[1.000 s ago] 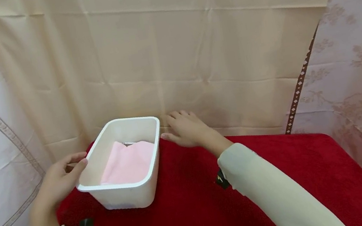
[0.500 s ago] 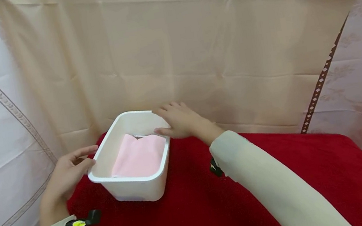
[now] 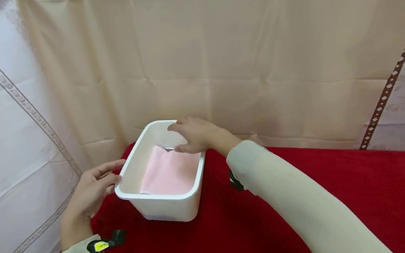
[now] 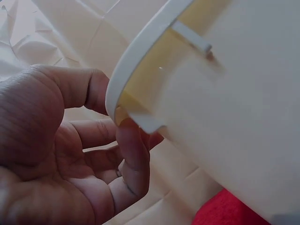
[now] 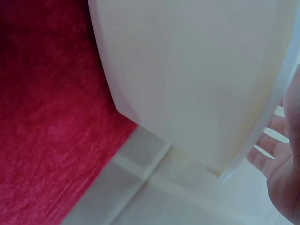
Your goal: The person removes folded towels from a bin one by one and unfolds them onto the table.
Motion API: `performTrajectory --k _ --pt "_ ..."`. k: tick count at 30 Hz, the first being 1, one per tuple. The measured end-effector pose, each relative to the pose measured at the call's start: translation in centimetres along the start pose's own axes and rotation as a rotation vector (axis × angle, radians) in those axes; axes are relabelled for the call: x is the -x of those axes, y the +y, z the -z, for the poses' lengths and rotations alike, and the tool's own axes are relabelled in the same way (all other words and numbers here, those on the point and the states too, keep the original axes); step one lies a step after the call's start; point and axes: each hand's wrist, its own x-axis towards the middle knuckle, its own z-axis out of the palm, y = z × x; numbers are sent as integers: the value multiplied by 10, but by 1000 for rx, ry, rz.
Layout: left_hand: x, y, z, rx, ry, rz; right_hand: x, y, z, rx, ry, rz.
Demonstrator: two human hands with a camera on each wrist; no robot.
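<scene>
A white plastic tub (image 3: 172,208) stands on the red cloth. A folded pink cloth (image 3: 170,171) lies inside, and a small shiny metal piece (image 3: 169,148) shows past its far edge. My left hand (image 3: 93,188) pinches the tub's left rim; in the left wrist view a fingertip (image 4: 133,147) curls under the lip. My right hand (image 3: 200,135) reaches over the far right rim, fingers loosely bent and pointing into the tub. Its fingers (image 5: 276,140) show past the rim in the right wrist view, spread apart and holding nothing.
Red plush fabric (image 3: 315,184) covers the table, its edge near the tub's far end. A beige curtain (image 3: 234,50) hangs behind, with pale patterned curtains (image 3: 0,132) at both sides.
My right hand has moved from beside the tub to over its far right rim. The left hand has come closer onto the left rim. The whole scene has shifted right as the head turned.
</scene>
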Motion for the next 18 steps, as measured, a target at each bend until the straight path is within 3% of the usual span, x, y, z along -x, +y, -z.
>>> performTrajectory --k 10,18 --pt "-1 1 -1 -62 20 25 -23 3 -16 -102 -119 -3" --pt "-2 1 -2 -35 28 8 -34 11 -20 -153 -166 -27"
